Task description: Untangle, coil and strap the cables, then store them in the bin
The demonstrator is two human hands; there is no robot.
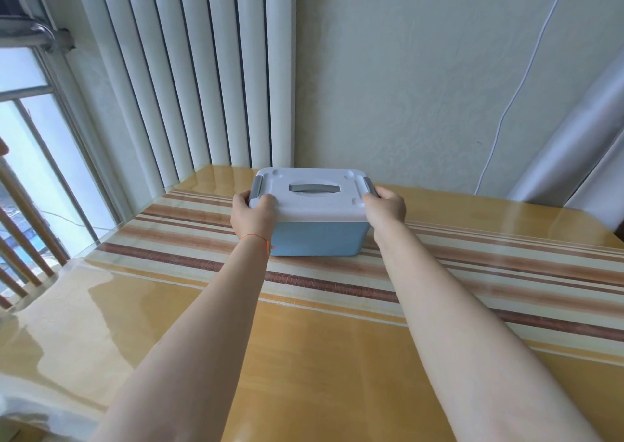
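Blue plastic bin with white lid (312,212) sits mid-frame on the striped tabletop (337,357). Left hand (252,214) and right hand (385,205) grip opposite lid edges by the grey latches (369,187). Risks: an unlatched side could let the lid lift off; the glossy surface could let the bin slide.

Smooth matt plastic is seen on the bin (315,237), blue in the body between the two gripping hands, with a pale lid (310,202) and grey plastic latches (368,187) just under the fingers. The table (304,357) below the grip is covered in a glossy clear sheet over wood-look yellow and a woven-looking striped cloth (472,266). Behind the grip, matt textured wallpaper (405,87) and smooth ribbed white slats (202,70) are seen.
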